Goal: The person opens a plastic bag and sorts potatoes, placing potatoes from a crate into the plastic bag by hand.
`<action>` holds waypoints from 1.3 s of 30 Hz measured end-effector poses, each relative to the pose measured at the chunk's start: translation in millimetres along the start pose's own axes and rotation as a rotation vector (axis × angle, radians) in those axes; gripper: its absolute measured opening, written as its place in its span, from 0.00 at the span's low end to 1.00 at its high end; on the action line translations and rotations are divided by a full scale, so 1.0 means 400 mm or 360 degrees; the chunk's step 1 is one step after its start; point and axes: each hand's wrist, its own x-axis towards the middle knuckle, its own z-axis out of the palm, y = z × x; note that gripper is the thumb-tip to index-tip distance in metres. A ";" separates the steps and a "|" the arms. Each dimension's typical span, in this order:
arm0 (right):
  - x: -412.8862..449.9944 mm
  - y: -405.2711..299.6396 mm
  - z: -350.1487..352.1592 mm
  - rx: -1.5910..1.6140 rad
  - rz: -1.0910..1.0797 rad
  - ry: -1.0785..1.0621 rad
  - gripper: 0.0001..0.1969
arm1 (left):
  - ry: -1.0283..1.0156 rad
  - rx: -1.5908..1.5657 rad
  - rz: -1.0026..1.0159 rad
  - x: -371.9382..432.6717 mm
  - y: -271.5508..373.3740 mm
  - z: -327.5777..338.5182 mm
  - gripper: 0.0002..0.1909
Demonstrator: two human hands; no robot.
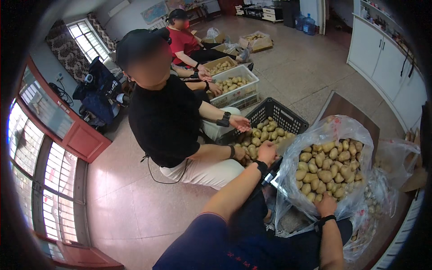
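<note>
A clear plastic bag (366, 135) full of potatoes (325, 175) stands open before me. My right hand (325, 204) reaches over its near rim, fingertips against the potatoes; whether it grips one is hidden. Left of the bag is a black plastic crate (290, 116) holding more potatoes (265, 135). My left hand (267, 153) is at that crate's near side, beside the bag's edge, with its fingers partly hidden. A co-worker in a black shirt has one palm-up hand (240, 123) over the crate and another hand (240, 153) at its left side among the potatoes.
Farther off, a white plastic crate (251, 84) and a cardboard box (221, 62) hold potatoes, with other people seated beside them. More plastic bags (371, 202) lie right of my bag. White cabinets (369, 44) line the right wall. A red door (86, 141) stands left.
</note>
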 end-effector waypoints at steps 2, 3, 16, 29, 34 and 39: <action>-0.006 0.019 0.004 0.0004 0.0033 0.0001 0.24 | 0.0021 0.0020 0.0035 -0.043 0.003 0.073 0.15; -0.003 0.018 0.004 0.0020 0.0033 0.0012 0.25 | 0.0072 0.0040 0.0093 -0.055 -0.002 0.089 0.14; 0.054 0.140 0.059 0.0849 0.0329 0.0074 0.25 | -0.0605 0.0365 -0.0022 -0.107 0.012 0.121 0.12; 0.081 -0.122 -0.043 0.2602 0.0261 -0.0508 0.13 | -0.1089 0.0182 -0.0312 -0.176 0.024 0.189 0.20; 0.081 -0.239 -0.058 0.2397 0.0149 -0.0671 0.12 | -0.1268 0.0135 -0.0531 -0.160 0.017 0.163 0.21; 0.063 -0.258 -0.067 0.2375 0.0058 -0.0710 0.12 | -0.1336 0.0190 -0.0502 -0.126 -0.002 0.148 0.14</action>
